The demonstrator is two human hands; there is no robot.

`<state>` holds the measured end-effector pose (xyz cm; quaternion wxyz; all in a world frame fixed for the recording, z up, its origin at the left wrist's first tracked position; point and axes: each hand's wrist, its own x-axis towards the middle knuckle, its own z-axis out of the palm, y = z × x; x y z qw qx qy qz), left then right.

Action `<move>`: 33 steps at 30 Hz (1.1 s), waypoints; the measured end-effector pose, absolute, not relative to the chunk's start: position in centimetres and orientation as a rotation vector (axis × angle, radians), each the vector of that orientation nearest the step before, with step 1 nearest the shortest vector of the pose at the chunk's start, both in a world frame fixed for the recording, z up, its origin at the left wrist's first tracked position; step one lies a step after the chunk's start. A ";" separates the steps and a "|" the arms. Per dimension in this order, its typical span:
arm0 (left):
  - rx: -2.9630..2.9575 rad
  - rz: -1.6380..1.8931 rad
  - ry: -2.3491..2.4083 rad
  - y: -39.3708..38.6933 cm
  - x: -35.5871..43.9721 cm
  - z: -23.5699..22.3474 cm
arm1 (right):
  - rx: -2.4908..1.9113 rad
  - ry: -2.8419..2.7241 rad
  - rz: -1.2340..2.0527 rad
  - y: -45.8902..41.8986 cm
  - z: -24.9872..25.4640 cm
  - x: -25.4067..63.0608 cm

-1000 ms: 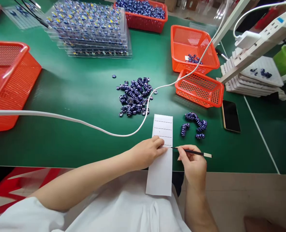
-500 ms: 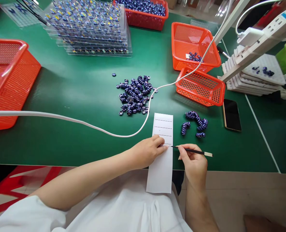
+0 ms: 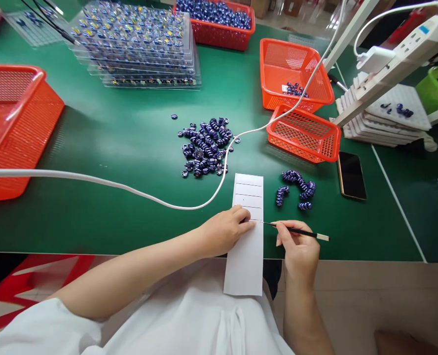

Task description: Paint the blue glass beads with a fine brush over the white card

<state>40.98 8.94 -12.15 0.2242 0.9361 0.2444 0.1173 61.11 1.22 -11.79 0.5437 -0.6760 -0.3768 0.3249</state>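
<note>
A long white paper strip (image 3: 244,268) hangs over the table's front edge, with several dark lines ruled across its upper part. My left hand (image 3: 224,231) rests on the strip with curled fingers pressed together. Something dark shows between those fingers, too hidden to name. In my right hand (image 3: 301,246) is a slim black pen (image 3: 303,230) with a pale end. Its thin tip points left, at the strip's right edge close to my left fingertips. Dark blue striped beads lie beyond in a loose pile (image 3: 206,145), and more sit in short rows (image 3: 306,190) to the right.
A white cable (image 3: 182,207) crosses the table in front of the bead pile. Orange baskets stand at left (image 3: 37,113) and right (image 3: 304,135). Stacked clear trays (image 3: 152,81) of beads are at the back. A phone (image 3: 352,175) lies near white foam sheets (image 3: 392,133).
The pen and my right hand have shifted slightly right, with the tip a little farther from my left fingertips. My left hand stays on the strip. The view has moved slightly.
</note>
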 end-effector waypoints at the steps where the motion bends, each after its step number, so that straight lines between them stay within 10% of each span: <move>1: 2.518 0.404 0.695 8.9 41.0 -12.2 | -1.583 -0.873 0.758 1.2 -11.8 61.0; 33: 1.001 0.538 0.883 10.8 42.7 -11.8 | -1.230 -0.811 0.647 1.8 -12.7 59.5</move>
